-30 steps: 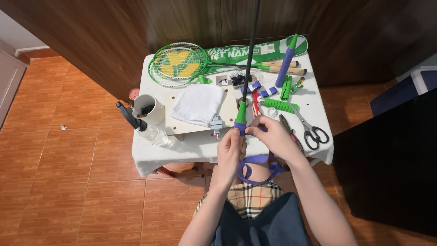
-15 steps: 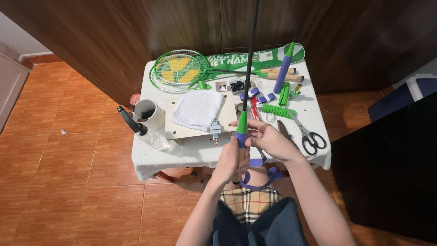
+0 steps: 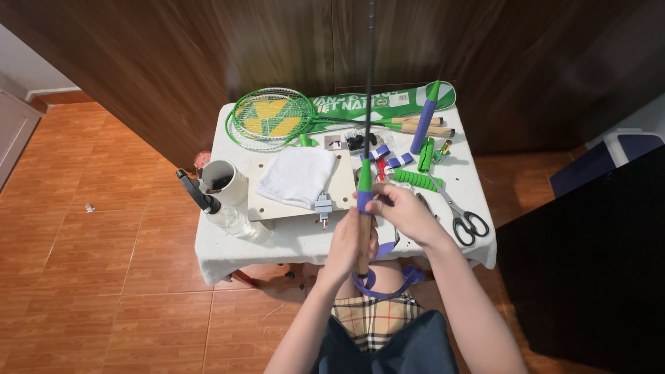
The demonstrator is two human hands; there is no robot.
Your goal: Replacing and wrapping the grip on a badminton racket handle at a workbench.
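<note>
The racket handle (image 3: 363, 225) stands nearly upright over the near edge of the table (image 3: 291, 239), its dark shaft (image 3: 369, 83) running up and out of the top of the view. A green cone caps the top of the handle, and just below it sits a short band of purple grip tape (image 3: 363, 202). Under that band the wood shows bare down to the butt, so the wrapping looks only just begun, with most of the handle's length left to cover. The loose rest of the tape hangs in a purple loop (image 3: 388, 287) over the person's lap.

The left hand (image 3: 350, 246) has its fingers closed round the bare lower handle. The right hand (image 3: 404, 211) has its fingers pinched on the tape at the handle's upper right side.

Further out, the table is crowded on its right half: green grip rolls (image 3: 418, 180), small purple rolls (image 3: 388, 158), a second handle wrapped in purple (image 3: 424, 125), and scissors (image 3: 465, 220) lying near the right edge. A folded white cloth (image 3: 298, 176) rests on a pale board (image 3: 267, 197) to the left; a white cup (image 3: 225, 181) and a clear spray bottle (image 3: 218, 211) stand at the near left corner, the bottle close to the edge. Green rackets (image 3: 267, 118) lie along the far side by the dark wooden wall.

Open room lies above the lap and near the person, where the tape loop swings free; the shaft rises close in front of the wall.
</note>
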